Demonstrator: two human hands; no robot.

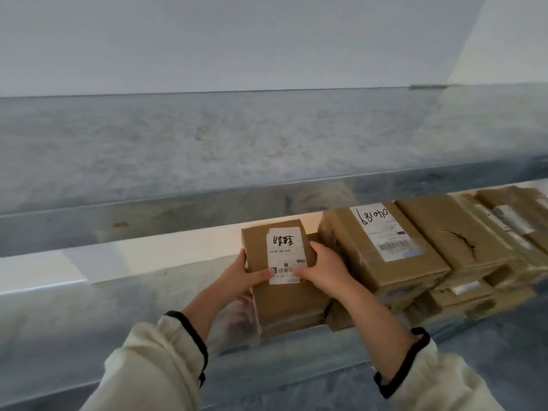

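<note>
A person's left hand and right hand clasp a small cardboard parcel by its opposite sides, thumbs pinching the label, at a shelf just left of stacked boxes; stiff and seemingly light, it is best held by its edges.

The lower metal shelf carries brown cardboard parcels, stacked in layers along its right half, up to the front edge.
</note>
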